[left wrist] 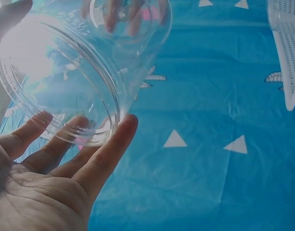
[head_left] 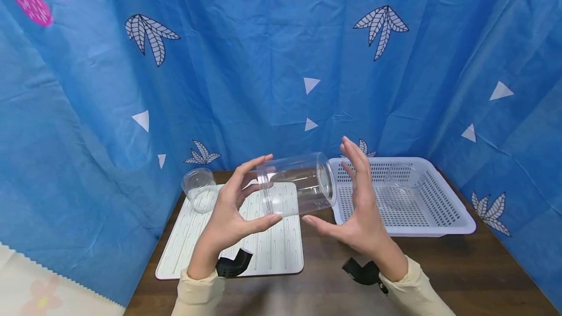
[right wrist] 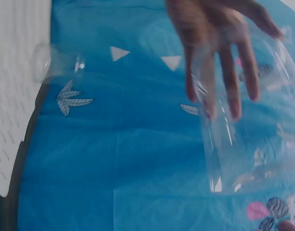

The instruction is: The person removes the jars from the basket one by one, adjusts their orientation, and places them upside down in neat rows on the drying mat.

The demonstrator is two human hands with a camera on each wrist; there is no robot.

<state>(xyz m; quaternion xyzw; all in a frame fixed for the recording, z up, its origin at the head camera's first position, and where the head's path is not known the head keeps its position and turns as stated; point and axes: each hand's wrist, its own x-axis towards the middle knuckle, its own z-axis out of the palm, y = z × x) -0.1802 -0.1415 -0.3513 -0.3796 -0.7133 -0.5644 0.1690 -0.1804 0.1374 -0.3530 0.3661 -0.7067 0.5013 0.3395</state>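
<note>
Your hands are both up in front of you, pale sleeves and black wrist pieces right behind them. Left hand (head_left: 228, 213) has the grip: fingers bent round one side of the clear jar (head_left: 296, 184), thumb on the other, right by the ridged rim. Right hand (head_left: 363, 208) is spread wide, thumb well away from the fingers, cupped around the space by the jar's base without gripping anything. Can't tell for sure whether any fingertip of it touches the plastic.

So the jar is up in the air between your two hands, lying on its side with a bit of tilt, mouth toward your left palm and base toward your right.

Below that you've got the dark wood table (head_left: 325, 277), with the white ridged mat (head_left: 281, 252) on the left part of it. Another clear container (head_left: 199, 191) sits at the mat's far left corner. Over on the right is your white slotted basket (head_left: 456, 226), with one more see-through container (head_left: 401, 184) inside it. Behind everything hangs the blue curtain (head_left: 246, 87) with leaves and white triangles.
</note>
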